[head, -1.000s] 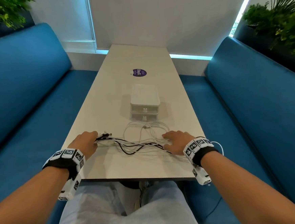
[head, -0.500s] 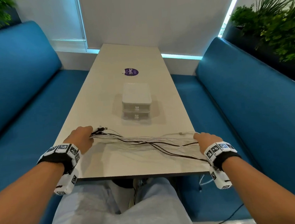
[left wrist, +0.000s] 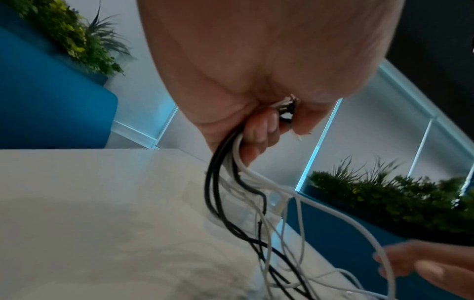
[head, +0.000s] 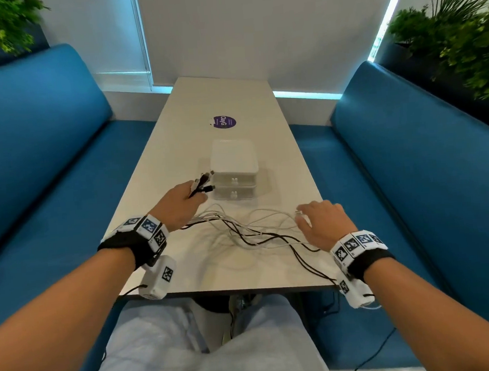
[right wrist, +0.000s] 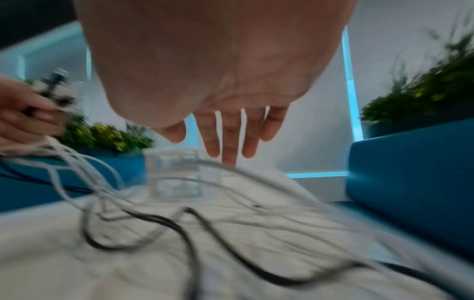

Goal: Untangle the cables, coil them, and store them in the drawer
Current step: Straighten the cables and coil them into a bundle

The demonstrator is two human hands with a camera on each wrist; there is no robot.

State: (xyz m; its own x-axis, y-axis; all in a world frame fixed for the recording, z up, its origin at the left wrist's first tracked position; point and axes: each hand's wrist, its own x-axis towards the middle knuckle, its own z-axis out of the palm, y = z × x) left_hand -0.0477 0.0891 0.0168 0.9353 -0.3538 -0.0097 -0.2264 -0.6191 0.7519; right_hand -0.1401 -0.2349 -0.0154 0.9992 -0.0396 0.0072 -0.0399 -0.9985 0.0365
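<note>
A: Left hand (head: 180, 203)?
B: Raised off the surface (head: 160, 174), fingers (left wrist: 259, 130) curled round the plug ends of the cables (head: 250, 231).
A: Right hand (head: 323, 223)?
B: Fingers (right wrist: 228, 140) straight, spread over the tangle, gripping nothing.
A: Cables' position?
B: Loose on the surface, just in front of the drawer unit (head: 234, 168), black strands trailing over the near edge.

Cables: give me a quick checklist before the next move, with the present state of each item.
1. Left hand grips the cables by their plug ends: ok.
2. Right hand free, fingers straight: ok.
3. Cables separated: not ok, black and white strands cross.
4. All cables on the table: not ok, a black one hangs off the near edge.
5. Drawer unit open: not ok, both drawers shut.
6. Coiled: not ok.
</note>
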